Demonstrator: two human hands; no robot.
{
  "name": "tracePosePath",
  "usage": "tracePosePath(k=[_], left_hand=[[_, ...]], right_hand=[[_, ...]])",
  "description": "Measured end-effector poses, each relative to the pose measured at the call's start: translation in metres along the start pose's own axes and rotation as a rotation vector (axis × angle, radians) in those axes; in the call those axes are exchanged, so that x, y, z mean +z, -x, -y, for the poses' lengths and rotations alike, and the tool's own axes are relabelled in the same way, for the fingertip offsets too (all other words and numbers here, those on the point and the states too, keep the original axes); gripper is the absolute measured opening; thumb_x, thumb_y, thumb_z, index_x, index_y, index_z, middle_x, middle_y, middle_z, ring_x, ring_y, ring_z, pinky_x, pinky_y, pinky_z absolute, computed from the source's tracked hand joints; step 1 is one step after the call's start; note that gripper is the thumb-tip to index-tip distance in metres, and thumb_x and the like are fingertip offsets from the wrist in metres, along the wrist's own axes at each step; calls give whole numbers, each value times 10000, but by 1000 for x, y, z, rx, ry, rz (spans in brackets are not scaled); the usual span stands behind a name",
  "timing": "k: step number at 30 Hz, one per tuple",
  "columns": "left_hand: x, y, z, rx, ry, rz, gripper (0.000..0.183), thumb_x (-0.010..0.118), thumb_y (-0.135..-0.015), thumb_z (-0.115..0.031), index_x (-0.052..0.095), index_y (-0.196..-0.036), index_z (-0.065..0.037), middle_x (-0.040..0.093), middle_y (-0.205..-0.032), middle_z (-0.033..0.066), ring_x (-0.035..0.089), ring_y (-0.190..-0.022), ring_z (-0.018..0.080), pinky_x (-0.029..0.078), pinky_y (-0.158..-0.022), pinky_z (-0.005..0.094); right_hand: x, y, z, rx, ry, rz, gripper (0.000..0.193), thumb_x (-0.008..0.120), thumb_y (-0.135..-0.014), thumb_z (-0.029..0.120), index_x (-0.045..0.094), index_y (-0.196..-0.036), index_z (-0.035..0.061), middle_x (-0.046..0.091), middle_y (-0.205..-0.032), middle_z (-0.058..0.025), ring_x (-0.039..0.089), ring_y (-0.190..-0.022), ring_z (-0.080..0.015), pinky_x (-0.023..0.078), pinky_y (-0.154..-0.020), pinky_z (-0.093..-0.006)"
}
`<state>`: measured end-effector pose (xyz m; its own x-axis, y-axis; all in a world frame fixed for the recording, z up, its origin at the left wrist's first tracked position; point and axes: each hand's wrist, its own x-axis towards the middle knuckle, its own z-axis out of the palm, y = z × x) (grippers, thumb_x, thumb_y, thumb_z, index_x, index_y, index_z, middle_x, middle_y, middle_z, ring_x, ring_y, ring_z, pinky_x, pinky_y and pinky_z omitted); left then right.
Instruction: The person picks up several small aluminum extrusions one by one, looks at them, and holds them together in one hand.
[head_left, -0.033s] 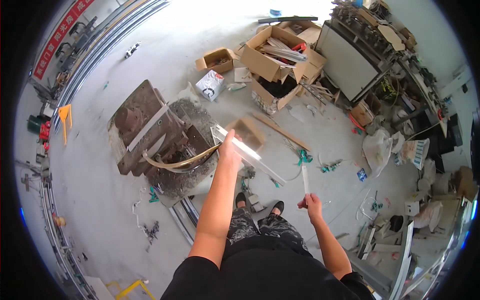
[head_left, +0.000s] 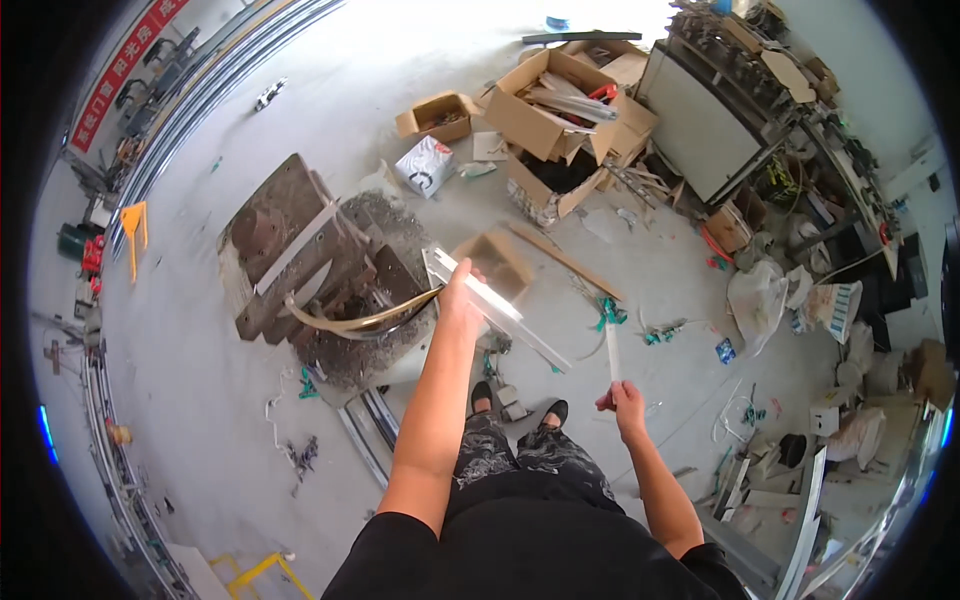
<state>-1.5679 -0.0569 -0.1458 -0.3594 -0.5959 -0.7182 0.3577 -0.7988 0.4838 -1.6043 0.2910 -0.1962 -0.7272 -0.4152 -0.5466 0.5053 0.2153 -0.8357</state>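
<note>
My left hand [head_left: 460,292] is closed round a long, silvery-white metal profile [head_left: 500,315], which slants down to the right in front of me. A pale, narrow flat strip [head_left: 614,352] stands up from my right hand [head_left: 626,402], its fingers pinched on the lower end. The two pieces are apart. Just left of the profile is a heavy, rusty brown machine [head_left: 300,250] with a curved yellowish band [head_left: 365,324] whose end reaches close to my left hand. A small open cardboard box [head_left: 508,262] is partly behind the profile.
A wooden strip [head_left: 565,262] and green scraps [head_left: 610,315] lie on the floor. Farther off are stacked cardboard boxes [head_left: 535,120] and a silver package [head_left: 424,168]. Plastic bags [head_left: 757,305] and clutter line the right side. Long metal profiles lie along the left wall [head_left: 190,120].
The view has shifted slightly. My right hand and its strip appear a little higher; both hands keep their hold.
</note>
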Motion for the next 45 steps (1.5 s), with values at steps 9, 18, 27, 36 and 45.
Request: tracePosePath(k=[9,18,27,36,45], left_hand=[[-37,45,31,13,-196,92,167,698,-741,-177,579,-761,-61,573,-671,49,542,-605,161,433,-554,283],[-104,51,43,-20,-748,254,205,614,-775,-240,628,-719,-43,588,-643,34,548,-555,115,411,-490,255],[-150,97,-10,-137,-486,679,199,459,-865,-175,532,-1012,-62,589,-882,43,586,-766,124,466,-590,274],[-194,67,-13,43,-738,1107,136,538,-762,-161,553,-855,-64,575,-685,68,572,-576,198,429,-479,317],[-282,88,-131,42,-1775,1079,445,678,-657,-347,590,-951,-25,630,-839,172,605,-794,321,462,-709,390]], right_hand=[[23,-10,48,26,-41,74,247,426,-921,217,473,-749,46,568,-658,-90,579,-588,-191,508,-592,-302],[176,91,143,-780,398,477,112,522,-870,80,568,-832,-15,559,-1097,-113,536,-929,-161,426,-797,-281],[315,105,128,-1064,627,201,101,625,-755,57,605,-843,11,487,-1204,-187,463,-1083,-341,368,-912,-400],[346,184,139,-1365,913,102,207,613,-636,-28,594,-835,26,556,-1026,-154,539,-921,-335,442,-785,-398],[355,147,72,-794,604,515,107,582,-769,-11,597,-874,-22,590,-923,-142,578,-771,-271,467,-678,-324]])
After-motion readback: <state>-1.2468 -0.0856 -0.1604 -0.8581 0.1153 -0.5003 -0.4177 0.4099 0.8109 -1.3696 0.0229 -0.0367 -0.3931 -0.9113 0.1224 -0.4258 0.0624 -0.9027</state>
